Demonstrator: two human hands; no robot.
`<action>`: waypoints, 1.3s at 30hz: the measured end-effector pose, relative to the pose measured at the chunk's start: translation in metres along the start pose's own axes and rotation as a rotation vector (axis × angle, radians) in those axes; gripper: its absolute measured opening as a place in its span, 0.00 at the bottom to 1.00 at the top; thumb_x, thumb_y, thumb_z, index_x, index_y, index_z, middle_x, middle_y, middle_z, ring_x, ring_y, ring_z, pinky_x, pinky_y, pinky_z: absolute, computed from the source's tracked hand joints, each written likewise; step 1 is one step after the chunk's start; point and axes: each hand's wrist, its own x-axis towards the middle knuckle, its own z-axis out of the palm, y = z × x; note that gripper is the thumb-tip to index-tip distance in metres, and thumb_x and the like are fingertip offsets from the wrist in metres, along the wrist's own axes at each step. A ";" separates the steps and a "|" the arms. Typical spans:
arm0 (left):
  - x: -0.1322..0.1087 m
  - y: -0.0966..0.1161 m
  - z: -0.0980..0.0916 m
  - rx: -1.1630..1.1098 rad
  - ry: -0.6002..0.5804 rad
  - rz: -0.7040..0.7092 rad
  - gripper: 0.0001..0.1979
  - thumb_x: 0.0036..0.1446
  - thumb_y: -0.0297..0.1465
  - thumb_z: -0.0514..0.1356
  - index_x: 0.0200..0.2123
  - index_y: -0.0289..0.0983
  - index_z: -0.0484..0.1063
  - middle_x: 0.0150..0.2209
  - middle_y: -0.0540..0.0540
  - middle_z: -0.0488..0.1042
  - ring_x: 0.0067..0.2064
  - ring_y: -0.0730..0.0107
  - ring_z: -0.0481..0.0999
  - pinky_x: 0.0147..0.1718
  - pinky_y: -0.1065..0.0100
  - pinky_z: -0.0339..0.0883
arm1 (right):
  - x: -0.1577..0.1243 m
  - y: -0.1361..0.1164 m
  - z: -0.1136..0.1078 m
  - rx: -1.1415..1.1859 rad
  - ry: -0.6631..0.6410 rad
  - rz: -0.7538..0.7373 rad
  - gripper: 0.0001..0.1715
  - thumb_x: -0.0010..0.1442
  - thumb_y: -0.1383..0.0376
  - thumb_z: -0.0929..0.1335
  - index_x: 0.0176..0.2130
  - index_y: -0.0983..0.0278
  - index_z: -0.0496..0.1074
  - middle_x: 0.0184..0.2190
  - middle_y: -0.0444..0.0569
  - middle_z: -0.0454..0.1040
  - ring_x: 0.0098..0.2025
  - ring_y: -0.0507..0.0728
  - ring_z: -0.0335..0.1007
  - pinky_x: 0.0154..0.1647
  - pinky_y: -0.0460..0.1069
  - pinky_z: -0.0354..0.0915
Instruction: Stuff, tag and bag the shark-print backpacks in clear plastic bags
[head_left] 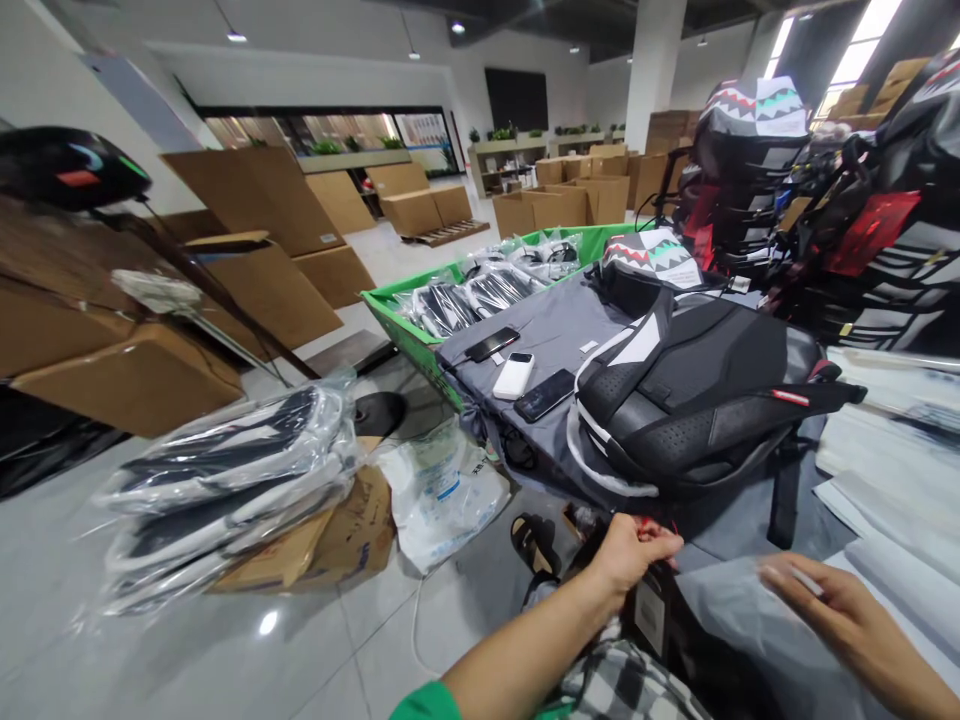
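My left hand (637, 550) is closed in a pinch at the table's front edge, with a bit of red showing at its fingertips. What it grips there is too small to name. Just below hangs a dark item with a white label (649, 612), mostly hidden by my arm. My right hand (825, 595), slightly blurred, has its fingers closed on a translucent plastic bag (724, 600) that spreads over my lap. Beyond both hands a black and grey backpack (690, 390) with white trim lies on the grey-covered table (555, 300).
Two dark phones and a white one (514, 376) lie left of the backpack. White plastic bags (892, 480) cover the right side. Behind stands a green bin (405, 330) of wrapped backpacks. Wrapped backpacks (232, 470) rest on a carton at left; stacked backpacks (750, 180) rise at right.
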 end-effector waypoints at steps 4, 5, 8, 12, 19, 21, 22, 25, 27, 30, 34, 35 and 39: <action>-0.008 0.011 -0.006 -0.163 -0.068 -0.044 0.35 0.38 0.62 0.67 0.26 0.33 0.76 0.19 0.52 0.67 0.21 0.78 0.61 0.24 0.72 0.52 | 0.025 0.015 0.012 -0.063 -0.231 -0.075 0.22 0.57 0.50 0.64 0.34 0.59 0.82 0.35 0.52 0.83 0.37 0.65 0.80 0.39 0.51 0.73; -0.010 0.014 -0.003 -0.141 -0.060 -0.020 0.36 0.40 0.64 0.65 0.27 0.33 0.76 0.19 0.52 0.66 0.21 0.77 0.60 0.24 0.71 0.52 | 0.033 0.018 0.016 -0.104 -0.228 -0.077 0.20 0.55 0.52 0.65 0.34 0.59 0.82 0.35 0.52 0.83 0.37 0.65 0.80 0.39 0.52 0.73; -0.020 0.012 0.009 0.034 -0.018 0.155 0.33 0.49 0.62 0.62 0.27 0.35 0.75 0.22 0.52 0.68 0.26 0.74 0.63 0.30 0.70 0.57 | 0.057 0.020 0.027 -0.073 -0.234 -0.049 0.20 0.54 0.50 0.64 0.30 0.60 0.80 0.29 0.50 0.81 0.33 0.63 0.78 0.36 0.52 0.71; -0.022 -0.014 0.027 0.292 -0.008 0.331 0.22 0.59 0.51 0.61 0.28 0.38 0.74 0.27 0.48 0.73 0.32 0.66 0.70 0.37 0.65 0.63 | 0.075 0.007 0.041 0.109 -0.078 0.069 0.36 0.53 0.36 0.64 0.23 0.64 0.73 0.22 0.50 0.74 0.26 0.59 0.69 0.27 0.50 0.66; -0.007 -0.044 0.017 1.192 0.069 0.766 0.08 0.59 0.33 0.64 0.31 0.35 0.77 0.32 0.38 0.77 0.33 0.56 0.76 0.34 0.59 0.68 | 0.067 -0.026 0.063 -0.015 0.154 0.098 0.29 0.43 0.39 0.68 0.20 0.61 0.70 0.17 0.48 0.71 0.22 0.59 0.68 0.23 0.50 0.64; -0.014 -0.042 0.011 1.057 0.143 0.777 0.09 0.58 0.37 0.66 0.34 0.36 0.77 0.36 0.39 0.77 0.37 0.56 0.76 0.37 0.59 0.70 | 0.066 -0.031 0.066 -0.042 0.210 0.090 0.25 0.42 0.41 0.67 0.21 0.60 0.71 0.17 0.48 0.73 0.22 0.60 0.69 0.23 0.50 0.63; -0.018 -0.040 0.008 0.910 0.210 0.749 0.10 0.58 0.38 0.66 0.36 0.37 0.77 0.38 0.40 0.76 0.40 0.57 0.76 0.40 0.59 0.71 | 0.067 -0.032 0.066 -0.042 0.220 0.085 0.24 0.43 0.42 0.66 0.21 0.60 0.71 0.18 0.48 0.74 0.22 0.60 0.70 0.23 0.50 0.63; -0.026 -0.031 0.003 0.349 0.404 0.553 0.17 0.56 0.39 0.68 0.46 0.38 0.74 0.45 0.41 0.75 0.49 0.57 0.75 0.51 0.57 0.70 | 0.069 -0.032 0.063 -0.057 0.199 0.087 0.23 0.42 0.42 0.65 0.20 0.59 0.71 0.16 0.48 0.72 0.21 0.60 0.69 0.22 0.51 0.62; -0.024 -0.024 0.004 -0.026 0.395 0.422 0.26 0.51 0.41 0.72 0.49 0.37 0.71 0.49 0.39 0.76 0.52 0.56 0.76 0.56 0.55 0.67 | 0.071 -0.032 0.060 -0.077 0.166 0.097 0.24 0.41 0.42 0.65 0.18 0.59 0.69 0.15 0.48 0.70 0.21 0.60 0.68 0.22 0.51 0.62; -0.015 -0.018 0.011 -0.444 0.254 0.262 0.35 0.37 0.44 0.78 0.46 0.34 0.73 0.47 0.38 0.79 0.50 0.54 0.78 0.57 0.54 0.66 | 0.072 -0.034 0.056 -0.084 0.127 0.099 0.24 0.41 0.42 0.64 0.17 0.59 0.69 0.15 0.48 0.69 0.20 0.59 0.66 0.22 0.51 0.61; 0.001 -0.022 0.023 -0.610 0.273 0.100 0.33 0.29 0.43 0.80 0.38 0.31 0.78 0.36 0.41 0.81 0.40 0.59 0.79 0.51 0.55 0.69 | 0.073 -0.038 0.055 -0.056 0.107 0.063 0.25 0.42 0.43 0.64 0.22 0.61 0.73 0.17 0.47 0.71 0.21 0.59 0.68 0.24 0.51 0.64; 0.004 -0.024 0.026 -0.620 0.329 0.085 0.29 0.31 0.41 0.79 0.36 0.32 0.77 0.35 0.42 0.80 0.39 0.60 0.79 0.50 0.56 0.69 | 0.073 -0.037 0.054 -0.050 0.101 0.047 0.26 0.44 0.43 0.65 0.24 0.62 0.74 0.18 0.47 0.73 0.22 0.59 0.69 0.25 0.50 0.65; 0.017 -0.031 0.031 -0.576 0.581 -0.005 0.14 0.44 0.33 0.71 0.33 0.35 0.73 0.30 0.47 0.76 0.36 0.63 0.77 0.46 0.57 0.71 | 0.071 -0.023 0.046 -0.036 0.006 -0.017 0.33 0.54 0.38 0.63 0.26 0.62 0.76 0.24 0.48 0.78 0.29 0.61 0.75 0.30 0.50 0.69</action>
